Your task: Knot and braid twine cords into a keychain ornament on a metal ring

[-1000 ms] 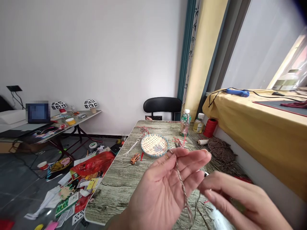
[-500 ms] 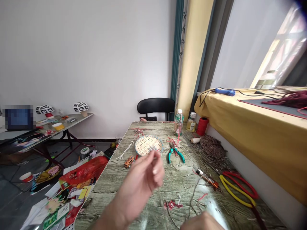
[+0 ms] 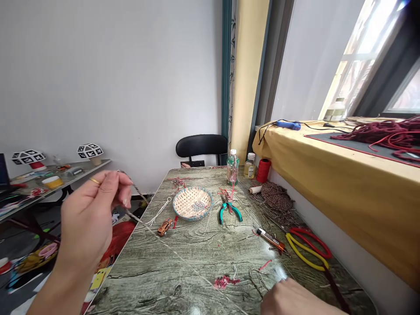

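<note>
Lighting: bright daylight from window (image 3: 361, 57) at right, overexposed; glare patch on table (image 3: 229, 258). Quality: wide-angle bending at edges; left hand (image 3: 88, 214) slightly blurred, thin cord (image 3: 170, 247) barely resolved.

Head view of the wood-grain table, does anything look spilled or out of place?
Yes. Loose red thread scraps lie scattered on the grey wood-grain table near its front edge, and a small orange toy car sits beside the round woven basket, odd for a craft bench.
</note>
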Demonstrator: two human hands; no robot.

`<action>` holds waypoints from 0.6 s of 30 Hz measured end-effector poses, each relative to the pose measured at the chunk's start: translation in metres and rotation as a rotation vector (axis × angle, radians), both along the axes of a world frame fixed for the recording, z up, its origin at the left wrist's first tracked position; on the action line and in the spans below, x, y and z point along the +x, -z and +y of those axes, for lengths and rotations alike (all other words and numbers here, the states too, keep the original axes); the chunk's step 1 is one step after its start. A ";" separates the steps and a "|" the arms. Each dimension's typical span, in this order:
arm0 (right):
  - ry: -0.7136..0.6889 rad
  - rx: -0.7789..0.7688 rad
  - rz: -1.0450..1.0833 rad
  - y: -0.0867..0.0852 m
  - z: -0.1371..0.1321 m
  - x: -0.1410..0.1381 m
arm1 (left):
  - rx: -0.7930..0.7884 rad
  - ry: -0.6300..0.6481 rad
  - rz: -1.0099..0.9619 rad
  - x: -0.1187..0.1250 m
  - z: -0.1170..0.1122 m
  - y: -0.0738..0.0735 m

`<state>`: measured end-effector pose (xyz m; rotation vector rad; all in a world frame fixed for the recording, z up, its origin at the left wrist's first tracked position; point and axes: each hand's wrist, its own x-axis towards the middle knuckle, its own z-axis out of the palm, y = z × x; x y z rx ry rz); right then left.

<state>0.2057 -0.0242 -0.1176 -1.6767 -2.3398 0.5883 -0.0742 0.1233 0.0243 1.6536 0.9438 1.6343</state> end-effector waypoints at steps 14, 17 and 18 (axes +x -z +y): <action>0.874 0.032 -0.247 0.050 0.111 0.169 | -0.167 0.204 1.009 0.017 0.018 0.049; 0.878 0.073 -0.235 0.039 0.107 0.171 | -0.189 0.231 1.111 0.016 0.025 0.063; 0.877 0.099 -0.221 0.031 0.107 0.171 | -0.195 0.230 1.146 0.015 0.027 0.066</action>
